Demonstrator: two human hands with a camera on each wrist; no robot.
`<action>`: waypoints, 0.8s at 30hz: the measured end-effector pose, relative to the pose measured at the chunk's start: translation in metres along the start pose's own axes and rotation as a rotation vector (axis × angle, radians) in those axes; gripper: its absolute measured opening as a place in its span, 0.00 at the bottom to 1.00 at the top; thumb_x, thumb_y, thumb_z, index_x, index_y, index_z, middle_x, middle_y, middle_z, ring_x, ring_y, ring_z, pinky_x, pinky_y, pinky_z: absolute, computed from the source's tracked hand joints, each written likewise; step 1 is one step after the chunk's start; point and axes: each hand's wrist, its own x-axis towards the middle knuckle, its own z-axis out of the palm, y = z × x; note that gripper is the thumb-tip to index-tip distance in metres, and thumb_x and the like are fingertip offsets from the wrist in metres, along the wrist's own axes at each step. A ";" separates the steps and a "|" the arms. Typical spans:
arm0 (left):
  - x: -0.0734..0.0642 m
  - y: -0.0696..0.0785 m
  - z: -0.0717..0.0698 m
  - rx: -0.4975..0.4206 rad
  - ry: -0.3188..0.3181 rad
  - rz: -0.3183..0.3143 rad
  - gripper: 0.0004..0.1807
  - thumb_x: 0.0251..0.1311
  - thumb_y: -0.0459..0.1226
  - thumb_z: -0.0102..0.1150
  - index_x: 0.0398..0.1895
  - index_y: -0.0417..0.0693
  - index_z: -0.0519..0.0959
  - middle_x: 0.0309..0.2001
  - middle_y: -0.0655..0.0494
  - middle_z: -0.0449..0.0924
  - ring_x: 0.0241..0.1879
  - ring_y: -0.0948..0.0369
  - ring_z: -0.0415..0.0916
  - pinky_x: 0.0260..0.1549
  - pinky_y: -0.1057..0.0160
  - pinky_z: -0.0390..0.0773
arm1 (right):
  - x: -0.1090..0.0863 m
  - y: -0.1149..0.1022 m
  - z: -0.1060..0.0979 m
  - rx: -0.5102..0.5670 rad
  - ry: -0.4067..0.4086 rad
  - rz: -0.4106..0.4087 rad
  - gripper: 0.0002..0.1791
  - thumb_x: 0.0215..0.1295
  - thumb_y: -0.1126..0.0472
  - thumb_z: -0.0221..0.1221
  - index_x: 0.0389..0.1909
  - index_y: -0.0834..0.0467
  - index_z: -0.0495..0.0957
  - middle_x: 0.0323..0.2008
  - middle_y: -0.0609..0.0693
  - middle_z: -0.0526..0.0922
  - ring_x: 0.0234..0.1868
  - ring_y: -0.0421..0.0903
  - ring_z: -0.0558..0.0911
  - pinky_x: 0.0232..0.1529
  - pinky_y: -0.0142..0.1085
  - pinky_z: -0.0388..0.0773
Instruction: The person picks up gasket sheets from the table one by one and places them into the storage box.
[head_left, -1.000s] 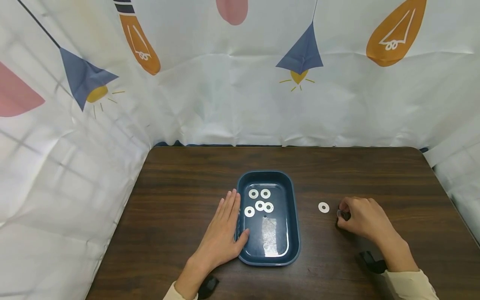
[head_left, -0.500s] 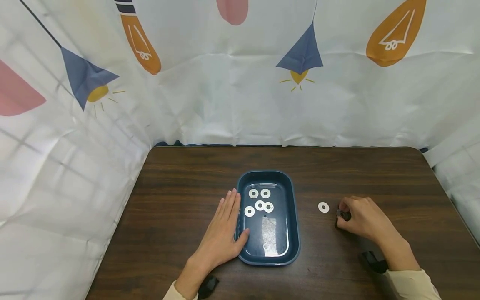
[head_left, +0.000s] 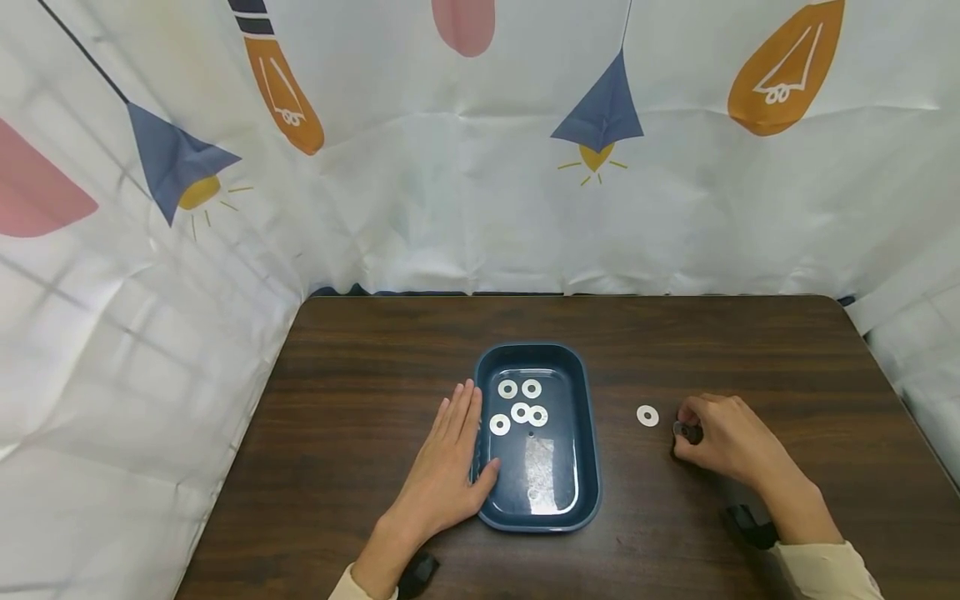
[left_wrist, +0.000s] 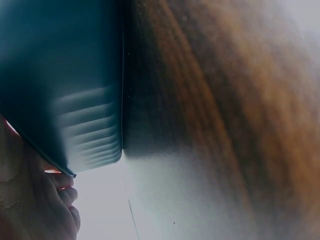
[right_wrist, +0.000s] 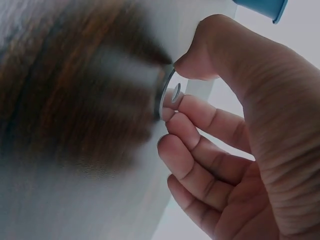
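Note:
In the head view my left hand [head_left: 441,471] lies along the left side of a dark blue tray [head_left: 587,467], fingers straight and thumb over the rim. The left wrist view has the tray's ribbed outer wall [left_wrist: 87,127] close beside the fingers. Several white flat washers [head_left: 507,389] lie in the tray's upper half, two of them overlapping. On the table to the right, my right hand [head_left: 723,437] pinches another washer [right_wrist: 163,95] between thumb and fingers, tilted up at the tabletop; it looks dark from above. One more white washer [head_left: 647,416] lies flat left of that hand.
The brown wooden table [head_left: 375,367] ends at a white curtain [head_left: 420,192] printed with lamps and bulbs, hanging behind and on both sides. Dark wrist cameras [head_left: 752,527] sit under each wrist.
Both hands stay nearly where they were, with the right still pinching the washer. The head view has tilted slightly, so the scene sits a little lower.

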 end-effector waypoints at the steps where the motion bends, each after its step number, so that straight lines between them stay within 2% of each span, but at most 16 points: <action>1: 0.000 0.000 0.000 0.000 0.003 0.002 0.55 0.68 0.55 0.60 0.88 0.46 0.41 0.89 0.47 0.40 0.88 0.49 0.41 0.84 0.42 0.54 | 0.000 0.000 0.000 -0.004 0.007 -0.008 0.09 0.53 0.57 0.73 0.33 0.52 0.84 0.31 0.42 0.84 0.31 0.38 0.81 0.34 0.40 0.81; 9: 0.000 0.000 0.000 -0.004 -0.002 -0.003 0.55 0.68 0.54 0.60 0.88 0.46 0.41 0.89 0.50 0.36 0.88 0.49 0.40 0.84 0.42 0.54 | 0.000 -0.006 -0.003 -0.043 0.084 -0.103 0.10 0.50 0.59 0.74 0.32 0.53 0.84 0.30 0.44 0.84 0.29 0.39 0.81 0.32 0.40 0.81; 12: 0.000 0.000 0.000 -0.005 -0.008 -0.005 0.55 0.69 0.55 0.59 0.88 0.47 0.40 0.89 0.52 0.34 0.88 0.49 0.40 0.85 0.42 0.53 | 0.000 -0.009 -0.004 -0.064 0.131 -0.139 0.10 0.48 0.60 0.74 0.31 0.54 0.84 0.29 0.44 0.84 0.29 0.41 0.82 0.34 0.44 0.83; 17: -0.001 0.000 0.000 -0.008 -0.011 -0.009 0.55 0.68 0.55 0.60 0.88 0.46 0.40 0.89 0.48 0.39 0.88 0.49 0.41 0.85 0.42 0.53 | 0.000 -0.015 -0.007 -0.081 0.185 -0.182 0.10 0.45 0.61 0.74 0.30 0.55 0.84 0.28 0.45 0.85 0.29 0.43 0.84 0.39 0.52 0.84; 24: 0.000 0.000 0.001 -0.008 -0.007 -0.007 0.56 0.68 0.55 0.60 0.88 0.47 0.39 0.89 0.47 0.40 0.88 0.49 0.40 0.84 0.42 0.54 | 0.002 -0.024 -0.012 -0.094 0.215 -0.208 0.10 0.45 0.61 0.74 0.30 0.55 0.85 0.28 0.45 0.85 0.29 0.44 0.83 0.39 0.53 0.84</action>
